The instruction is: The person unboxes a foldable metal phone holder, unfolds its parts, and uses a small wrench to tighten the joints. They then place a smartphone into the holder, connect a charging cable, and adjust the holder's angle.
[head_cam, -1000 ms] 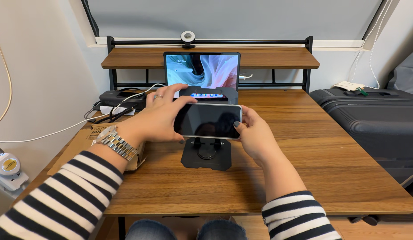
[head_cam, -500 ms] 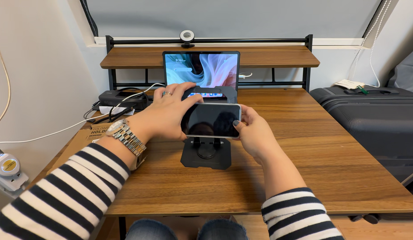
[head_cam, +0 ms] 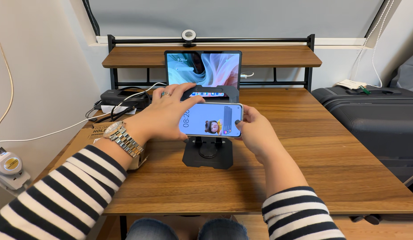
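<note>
Wooden desk (head_cam: pixel 304 146) against a grey wall, with a raised shelf (head_cam: pixel 268 55) on a black frame across the back. A small round webcam (head_cam: pixel 188 35) sits on the frame's top rail. Under the shelf, a tablet (head_cam: pixel 203 71) stands upright, screen lit with a swirl of blue and pink.

A person sits at the desk, both sleeves striped black and white. Between the hands, a phone (head_cam: pixel 211 120) held level in landscape, screen lit and facing up toward the head. It hangs just above a black stand (head_cam: pixel 208 153) whose flat base rests on the desk near the front middle; whether the phone touches the stand's cradle cannot be told.

Left hand (head_cam: pixel 166 113): fingers wrapped over the phone's left end, thumb along the near edge, other fingers curled over the top edge, closed on it. A ring on one finger, a metal watch (head_cam: pixel 123 138) on the wrist.

Right hand (head_cam: pixel 255 131): grips the phone's right end, thumb pressed on the screen's edge, the other fingers behind the phone and out of sight.

Left of the desk: a black box (head_cam: pixel 120 97) with white and black cables (head_cam: pixel 64 131) trailing off toward a white plug unit (head_cam: pixel 9 165) low by the wall. Right of the desk, a dark hard-shell suitcase (head_cam: pixel 375 120) lies flat, touching or just beside the desk edge.
</note>
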